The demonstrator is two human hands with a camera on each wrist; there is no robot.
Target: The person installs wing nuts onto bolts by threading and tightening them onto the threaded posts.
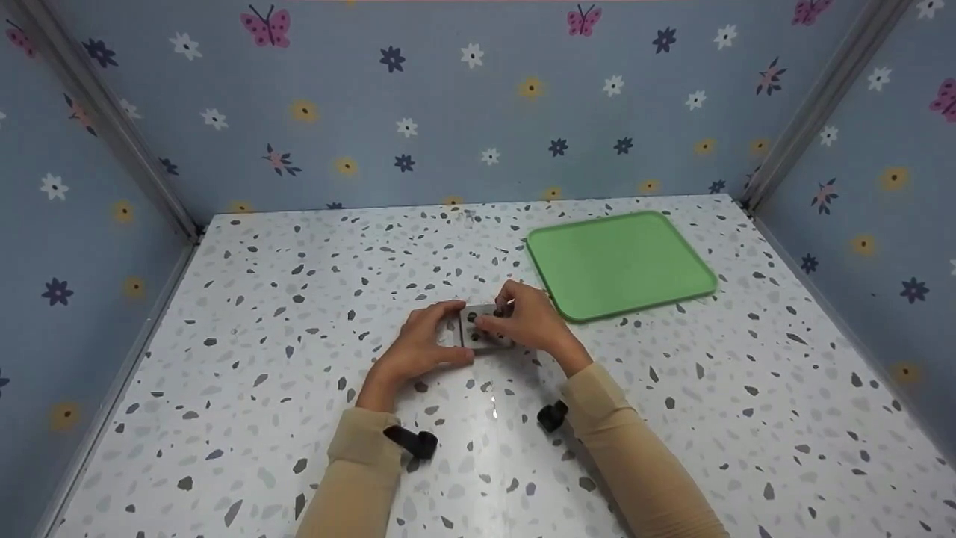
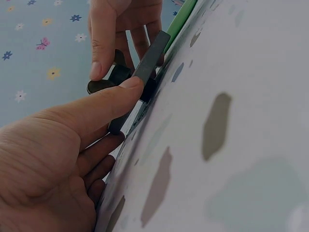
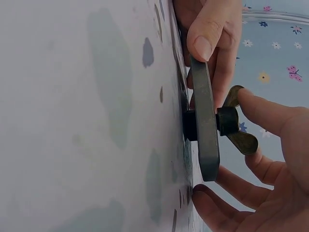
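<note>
In the head view, a small grey plate [image 1: 487,343] lies at the speckled table [image 1: 261,299], just left of the nearest corner of the green tray [image 1: 620,263]. On the side away from the tray, the left hand [image 1: 417,347] pinches 2 opposite edges of the plate between thumb and finger; on the tray side, the right hand [image 1: 534,323] bends its fingertips over the top, where a few dark holes show. The left wrist view has the left thumb on the plate's narrow edge, a strip of the tray's green beyond, and the right thumb at a dark wing nut [image 2: 119,75]. The right wrist view makes that hold plainer: the right fingertips pinch the nut by its 2 wings, and a black collar [image 3: 190,125] sits under the plate; whether it bears on the table I cannot tell. To my eye the plate is stiff, probably metal, rather heavy for its size and hard to harm, though its smooth faces might slip. I'd hold it by those 2 edges, clear of the holes, and take the nut by its wings, which should give better purchase than its round body.
</note>
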